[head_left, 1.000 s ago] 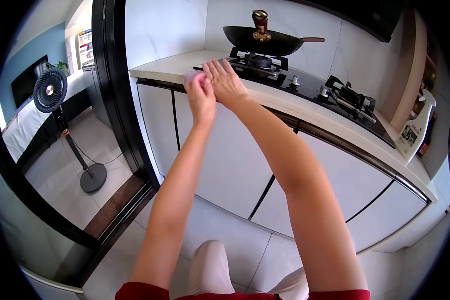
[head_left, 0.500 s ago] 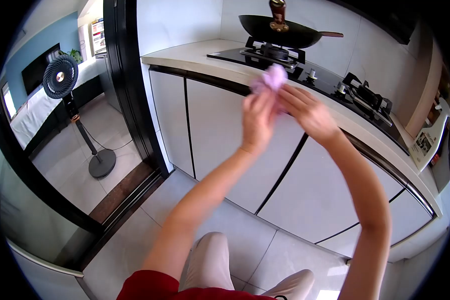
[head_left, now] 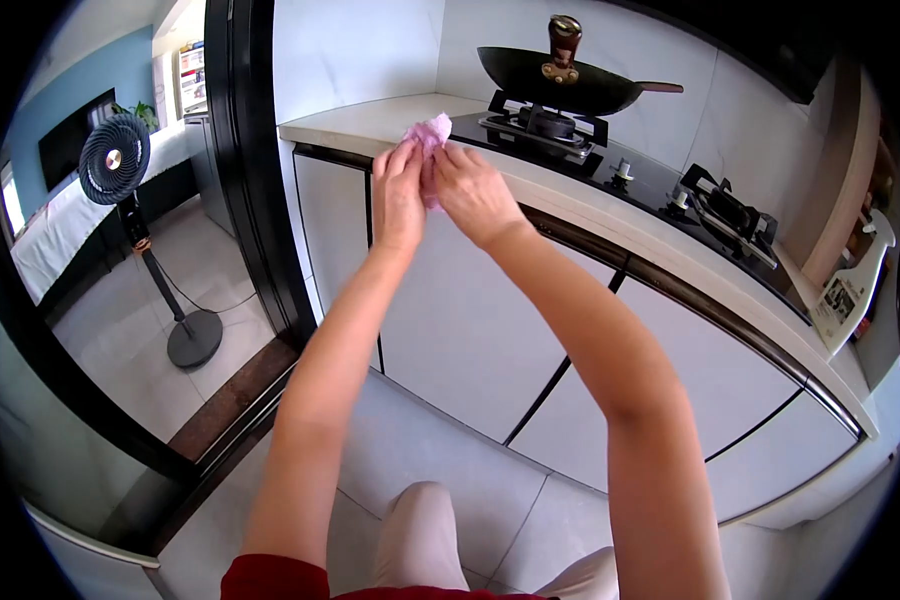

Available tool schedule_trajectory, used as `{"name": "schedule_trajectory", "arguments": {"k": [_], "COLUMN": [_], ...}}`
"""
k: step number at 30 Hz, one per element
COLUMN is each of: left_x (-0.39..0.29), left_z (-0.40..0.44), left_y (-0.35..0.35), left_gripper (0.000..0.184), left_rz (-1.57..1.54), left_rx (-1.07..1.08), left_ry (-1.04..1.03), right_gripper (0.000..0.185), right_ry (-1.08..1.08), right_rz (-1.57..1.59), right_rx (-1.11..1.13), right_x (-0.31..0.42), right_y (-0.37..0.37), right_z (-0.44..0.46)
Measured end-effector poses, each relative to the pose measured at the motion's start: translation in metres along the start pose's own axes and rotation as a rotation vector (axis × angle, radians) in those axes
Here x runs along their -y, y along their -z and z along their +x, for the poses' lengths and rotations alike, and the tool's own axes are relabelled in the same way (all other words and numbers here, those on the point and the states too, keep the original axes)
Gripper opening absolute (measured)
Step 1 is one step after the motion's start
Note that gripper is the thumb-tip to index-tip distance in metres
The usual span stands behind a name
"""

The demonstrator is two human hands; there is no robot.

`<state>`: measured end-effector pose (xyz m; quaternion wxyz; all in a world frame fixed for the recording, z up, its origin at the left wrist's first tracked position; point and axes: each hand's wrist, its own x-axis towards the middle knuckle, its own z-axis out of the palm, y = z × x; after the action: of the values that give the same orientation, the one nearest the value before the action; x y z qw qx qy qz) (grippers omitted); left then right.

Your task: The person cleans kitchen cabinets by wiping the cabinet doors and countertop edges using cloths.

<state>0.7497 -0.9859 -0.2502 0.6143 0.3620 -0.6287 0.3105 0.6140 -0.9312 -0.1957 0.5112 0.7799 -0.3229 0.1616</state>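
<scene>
A crumpled pink cloth [head_left: 430, 132] is bunched up between my two hands, in front of the countertop's edge. My left hand [head_left: 400, 195] grips it from the left with curled fingers. From the other side, my right hand [head_left: 475, 192] holds the same cloth, its fingers pressed together. Behind the hands runs the pale countertop [head_left: 355, 121], with the black gas stove [head_left: 645, 185] set into it. Part of the cloth hangs down between the hands, and the fingers hide some of it.
A dark wok [head_left: 595, 88] with a wooden handle sits on the left burner. White cabinet doors [head_left: 470, 320] stand below the counter. To the left, a black door frame [head_left: 255, 150] opens to a room with a standing fan [head_left: 115, 160]. A white board-like item [head_left: 855, 280] leans at the right.
Both hands, with the pink cloth between them, have moved left along the counter's front, away from the stove knobs. The view has shifted slightly.
</scene>
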Motion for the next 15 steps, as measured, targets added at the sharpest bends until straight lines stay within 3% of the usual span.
{"name": "schedule_trajectory", "arguments": {"k": [1, 2, 3, 6, 7, 9, 10, 13, 15], "left_x": [-0.022, -0.047, -0.075, -0.149, -0.176, -0.2, -0.206, -0.18, -0.149], "left_z": [-0.003, -0.005, -0.002, -0.019, -0.021, -0.033, -0.033, -0.03, -0.022], "left_y": [-0.004, -0.008, -0.002, -0.006, 0.009, 0.002, 0.004, 0.005, 0.007], "left_gripper": [0.024, 0.021, 0.022, 0.018, 0.02, 0.025, 0.031, 0.043, 0.037], "left_rz": [-0.467, -0.933, -1.261, -1.192, -1.323, -0.736, -0.391, -0.533, -0.397], "left_rx": [-0.039, -0.082, -0.038, 0.083, 0.107, 0.152, 0.066, 0.147, 0.137], "left_ry": [0.332, 0.67, 0.781, 0.509, 0.519, 0.095, -0.2, -0.186, -0.071], "right_gripper": [0.032, 0.03, 0.027, 0.044, 0.046, 0.038, 0.036, 0.035, 0.032], "right_ry": [-0.003, 0.013, 0.032, -0.019, -0.015, -0.03, -0.058, -0.1, -0.19], "right_rz": [0.014, 0.033, 0.053, 0.138, 0.071, 0.016, 0.023, 0.068, 0.115], "right_rx": [0.148, 0.076, 0.008, 0.004, -0.005, -0.003, 0.001, 0.015, 0.046], "right_x": [-0.001, -0.013, -0.03, -0.065, -0.073, -0.084, -0.082, -0.077, -0.08], "right_y": [0.007, 0.014, 0.022, 0.071, 0.087, 0.113, 0.125, 0.126, 0.101], "right_z": [0.001, -0.013, -0.039, -0.115, -0.14, -0.174, -0.18, -0.171, -0.146]}}
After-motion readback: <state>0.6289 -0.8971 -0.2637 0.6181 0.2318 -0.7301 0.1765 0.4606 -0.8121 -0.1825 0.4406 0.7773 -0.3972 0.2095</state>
